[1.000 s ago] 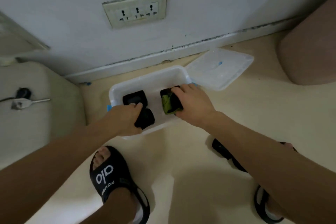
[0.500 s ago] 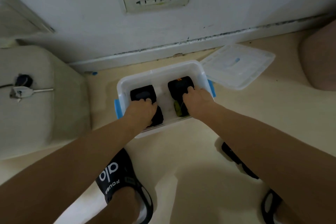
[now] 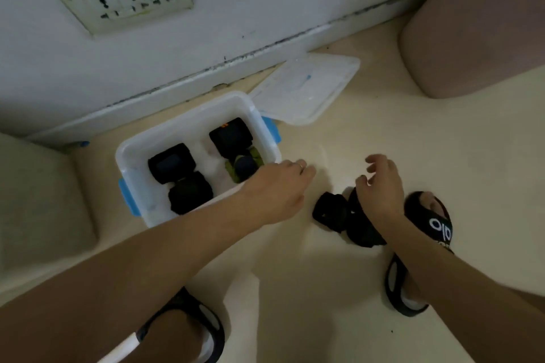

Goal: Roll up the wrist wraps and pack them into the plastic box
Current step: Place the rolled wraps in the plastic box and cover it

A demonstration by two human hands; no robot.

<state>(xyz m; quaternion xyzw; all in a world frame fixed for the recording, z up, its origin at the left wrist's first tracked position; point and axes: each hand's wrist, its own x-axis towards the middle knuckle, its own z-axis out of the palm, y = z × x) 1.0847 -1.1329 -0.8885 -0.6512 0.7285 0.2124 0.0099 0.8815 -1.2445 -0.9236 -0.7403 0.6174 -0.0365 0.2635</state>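
Both hands withdrawn from plastic box point(image 3: 129, 153); four rolled wraps point(image 3: 171, 163) left inside. Left hand point(image 3: 277, 188) and right hand point(image 3: 382, 186) loosely open, nothing held. Remaining wraps point(image 3: 333, 211) noted just below right fingertips point(image 3: 361, 178); pickup judged next.

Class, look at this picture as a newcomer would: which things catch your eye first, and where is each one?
The white plastic box by the wall stands out, with four rolled wrist wraps inside. Its lid lies on the floor just to its right. Both hands are out over the floor: the left hand past the box's near right corner, the right hand above the loose black wraps beside the sandal.
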